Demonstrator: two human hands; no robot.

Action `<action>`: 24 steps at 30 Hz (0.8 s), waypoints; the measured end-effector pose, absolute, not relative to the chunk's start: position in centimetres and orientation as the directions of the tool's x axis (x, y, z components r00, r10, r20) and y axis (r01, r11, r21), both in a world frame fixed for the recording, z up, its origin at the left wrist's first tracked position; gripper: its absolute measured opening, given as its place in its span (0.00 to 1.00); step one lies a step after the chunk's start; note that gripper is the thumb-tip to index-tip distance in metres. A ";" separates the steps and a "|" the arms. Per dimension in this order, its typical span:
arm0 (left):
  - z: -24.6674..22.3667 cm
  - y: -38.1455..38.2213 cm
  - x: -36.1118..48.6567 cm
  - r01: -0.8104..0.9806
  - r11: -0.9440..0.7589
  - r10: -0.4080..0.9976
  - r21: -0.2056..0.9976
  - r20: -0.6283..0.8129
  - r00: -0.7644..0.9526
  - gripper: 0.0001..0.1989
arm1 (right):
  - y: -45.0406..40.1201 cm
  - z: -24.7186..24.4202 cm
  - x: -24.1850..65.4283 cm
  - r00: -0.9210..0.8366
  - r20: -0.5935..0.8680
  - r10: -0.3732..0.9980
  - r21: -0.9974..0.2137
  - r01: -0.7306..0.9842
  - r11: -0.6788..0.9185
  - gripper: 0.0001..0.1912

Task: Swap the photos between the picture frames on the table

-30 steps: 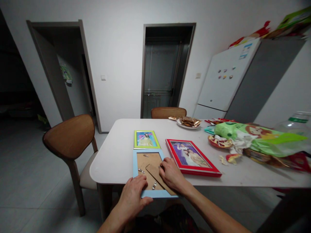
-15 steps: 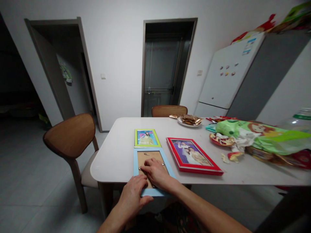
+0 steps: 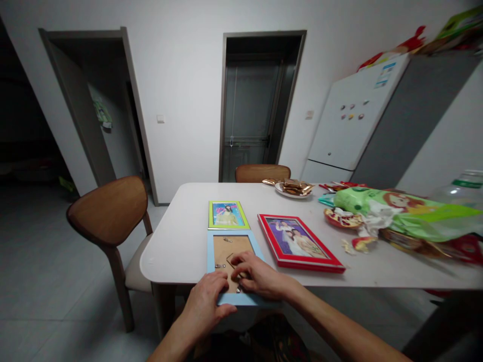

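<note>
A light blue frame [image 3: 211, 251] lies back side up at the table's near edge, its brown backing board [image 3: 222, 251] showing small metal clips. My left hand [image 3: 207, 296] holds the frame's lower left corner, thumb on the near edge and fingers over the board. My right hand [image 3: 254, 274] is over the board's right part with fingers curled down; what its fingertips touch is hidden. A thin bent metal piece [image 3: 229, 260] shows beside them. Beyond the blue frame lies a green frame [image 3: 227, 214] with a picture. To the right rests a red frame [image 3: 298, 240] with a photo.
On the white table [image 3: 173, 231] stand a plate of wrapped snacks [image 3: 295, 189], a cut pomegranate [image 3: 342, 219], peel pieces, and a green bag [image 3: 411, 208]. A wooden chair [image 3: 109, 208] is at the left, another [image 3: 263, 173] behind the table.
My right hand has moved right across the board, away from the left clip, which now shows. The thin bent metal piece has come into view. My left hand has stayed nearly still.
</note>
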State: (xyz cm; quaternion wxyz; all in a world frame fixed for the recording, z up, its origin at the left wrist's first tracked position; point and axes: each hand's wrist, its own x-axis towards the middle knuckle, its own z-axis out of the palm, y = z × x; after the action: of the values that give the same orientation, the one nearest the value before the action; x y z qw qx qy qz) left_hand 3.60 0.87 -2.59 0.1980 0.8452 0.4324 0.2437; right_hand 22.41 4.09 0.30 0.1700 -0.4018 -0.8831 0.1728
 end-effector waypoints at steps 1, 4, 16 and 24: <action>-2.6 0.9 3.6 0.639 -0.545 0.830 0.543 0.239 0.504 0.16 | 3.8 0.4 22.8 -0.635 0.142 0.759 -0.452 0.641 0.620 0.10; -2.6 0.9 3.7 0.647 -0.536 0.835 0.542 0.230 0.499 0.16 | 3.1 0.3 23.3 -0.633 0.135 0.762 -0.474 0.634 0.611 0.10; -2.1 0.7 3.7 0.650 -0.509 0.850 0.564 0.209 0.484 0.15 | 2.4 -0.9 23.8 -0.647 0.199 0.736 -0.452 0.606 0.655 0.16; -2.4 0.7 3.6 0.640 -0.509 0.849 0.576 0.212 0.484 0.14 | 5.6 -1.0 22.1 -0.438 0.297 0.848 -0.454 0.716 0.529 0.18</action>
State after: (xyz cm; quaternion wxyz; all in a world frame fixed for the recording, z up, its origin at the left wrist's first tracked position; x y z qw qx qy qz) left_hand 3.64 0.73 -2.36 0.2155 0.8341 0.4462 0.2423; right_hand 22.06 5.58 -1.00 0.2507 -0.4670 -0.8377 0.1315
